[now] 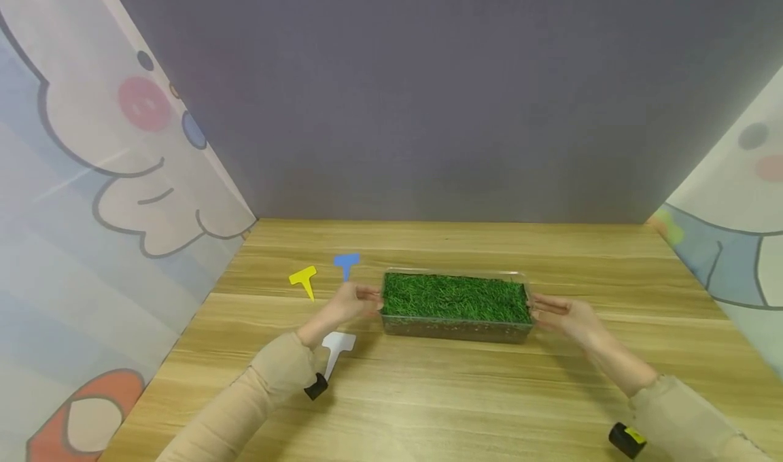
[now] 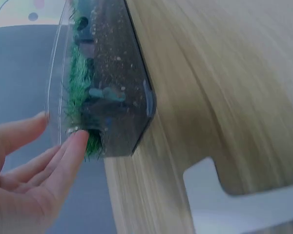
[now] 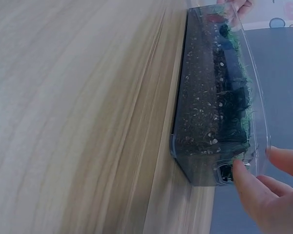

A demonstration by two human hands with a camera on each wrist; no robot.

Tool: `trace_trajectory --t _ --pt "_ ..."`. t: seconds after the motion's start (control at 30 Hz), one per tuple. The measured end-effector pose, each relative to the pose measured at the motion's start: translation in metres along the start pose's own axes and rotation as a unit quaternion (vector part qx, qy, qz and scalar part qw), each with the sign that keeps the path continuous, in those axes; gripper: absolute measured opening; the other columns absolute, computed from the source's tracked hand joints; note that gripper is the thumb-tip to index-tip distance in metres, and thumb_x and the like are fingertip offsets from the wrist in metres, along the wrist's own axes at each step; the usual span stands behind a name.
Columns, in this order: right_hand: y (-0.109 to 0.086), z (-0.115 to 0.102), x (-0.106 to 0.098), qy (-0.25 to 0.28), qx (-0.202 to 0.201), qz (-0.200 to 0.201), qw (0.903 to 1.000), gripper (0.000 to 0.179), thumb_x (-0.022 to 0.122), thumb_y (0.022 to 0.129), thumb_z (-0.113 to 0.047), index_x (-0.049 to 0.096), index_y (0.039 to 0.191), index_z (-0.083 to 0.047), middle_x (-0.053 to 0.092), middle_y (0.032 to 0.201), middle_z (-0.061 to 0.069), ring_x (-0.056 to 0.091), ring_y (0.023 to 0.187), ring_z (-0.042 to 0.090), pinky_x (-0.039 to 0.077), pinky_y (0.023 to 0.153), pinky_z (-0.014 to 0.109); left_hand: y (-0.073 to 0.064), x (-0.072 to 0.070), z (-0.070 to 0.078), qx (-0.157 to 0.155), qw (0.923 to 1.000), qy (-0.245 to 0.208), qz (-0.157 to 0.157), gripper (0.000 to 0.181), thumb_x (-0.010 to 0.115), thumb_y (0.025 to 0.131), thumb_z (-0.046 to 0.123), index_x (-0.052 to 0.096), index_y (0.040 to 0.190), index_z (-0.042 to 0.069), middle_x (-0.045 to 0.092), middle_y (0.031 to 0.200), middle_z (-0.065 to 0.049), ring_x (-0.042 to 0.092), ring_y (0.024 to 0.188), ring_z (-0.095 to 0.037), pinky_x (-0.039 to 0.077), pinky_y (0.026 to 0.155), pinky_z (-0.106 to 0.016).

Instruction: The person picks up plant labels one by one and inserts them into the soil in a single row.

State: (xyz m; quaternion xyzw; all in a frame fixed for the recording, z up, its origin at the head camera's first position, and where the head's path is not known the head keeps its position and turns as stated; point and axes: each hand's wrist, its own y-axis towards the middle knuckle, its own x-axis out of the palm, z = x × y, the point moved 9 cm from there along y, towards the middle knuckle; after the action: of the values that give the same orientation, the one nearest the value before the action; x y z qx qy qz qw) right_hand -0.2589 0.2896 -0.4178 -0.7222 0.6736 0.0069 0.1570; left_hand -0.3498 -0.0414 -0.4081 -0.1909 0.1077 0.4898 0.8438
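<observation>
A clear plastic planter box (image 1: 457, 329) with dark soil and bright green grass (image 1: 455, 297) lies lengthwise between the hands. My left hand (image 1: 353, 301) grips its left end; in the left wrist view the thumb is at the rim and a fingertip (image 2: 79, 139) at an opening in the end wall. The right hand (image 1: 569, 316) holds the opposite end the same way, with a fingertip (image 3: 239, 168) by the opening there. Whether the box's base touches the table cannot be told.
Left of the box on the wooden table (image 1: 453, 401) lie a yellow T-shaped plant label (image 1: 303, 278), a blue one (image 1: 346, 262) and a white one (image 1: 338, 345). A grey panel (image 1: 428, 109) stands behind, with cartoon-printed sheets (image 1: 79, 197) at both sides.
</observation>
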Motion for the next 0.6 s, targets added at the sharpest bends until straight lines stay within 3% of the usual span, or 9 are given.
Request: trace_trajectory --t 0.13,0.23,0.37,0.5,0.6 --pt "0.003 0.005 -0.002 0.025 0.006 -0.006 0.9997 0.054 0.057 0.086 -0.012 0.033 0.129 0.009 0.045 0.123 0.022 0.060 0.092 0.007 0.047 0.083 0.029 -0.002 -0.002 0.004 0.029 0.9983 0.028 -0.042 0.041 0.055 0.082 0.000 0.046 0.120 -0.012 0.058 0.103 -0.025 0.059 0.089 -0.032 0.050 0.077 -0.039" --pt "0.014 0.025 -0.009 0.069 0.020 -0.014 0.9973 0.059 0.066 0.079 -0.021 0.041 0.128 -0.001 0.059 0.113 0.007 0.060 0.091 0.006 0.047 0.082 0.026 -0.005 -0.005 0.004 0.051 0.9951 0.054 -0.066 0.039 0.052 0.083 -0.002 0.046 0.120 -0.013 0.058 0.101 -0.024 0.059 0.089 -0.030 0.050 0.076 -0.039" --pt "0.017 0.028 -0.011 0.107 0.023 -0.024 0.9938 0.067 0.069 0.075 -0.021 0.037 0.129 0.003 0.060 0.110 0.005 0.061 0.091 0.008 0.047 0.082 0.026 -0.009 -0.011 0.002 0.067 0.9902 0.088 -0.085 0.037 0.052 0.083 -0.001 0.048 0.117 -0.014 0.060 0.098 -0.023 0.060 0.087 -0.030 0.051 0.074 -0.036" --pt "0.005 0.005 -0.004 0.102 0.020 -0.024 0.9943 0.064 0.061 0.082 -0.009 0.023 0.129 0.014 0.047 0.120 0.022 0.061 0.091 0.009 0.046 0.083 0.027 -0.015 -0.016 0.001 0.091 0.9810 0.142 -0.097 0.033 0.056 0.083 0.001 0.051 0.112 -0.015 0.061 0.098 -0.022 0.059 0.088 -0.031 0.051 0.073 -0.031" --pt "0.002 0.000 -0.002 0.103 0.033 -0.017 0.9940 0.062 0.059 0.084 -0.006 0.022 0.129 0.014 0.046 0.121 0.022 0.061 0.091 0.009 0.045 0.084 0.027 -0.021 -0.019 -0.001 0.100 0.9722 0.182 -0.107 0.032 0.059 0.083 0.003 0.054 0.110 -0.013 0.061 0.099 -0.022 0.059 0.089 -0.030 0.051 0.073 -0.029"
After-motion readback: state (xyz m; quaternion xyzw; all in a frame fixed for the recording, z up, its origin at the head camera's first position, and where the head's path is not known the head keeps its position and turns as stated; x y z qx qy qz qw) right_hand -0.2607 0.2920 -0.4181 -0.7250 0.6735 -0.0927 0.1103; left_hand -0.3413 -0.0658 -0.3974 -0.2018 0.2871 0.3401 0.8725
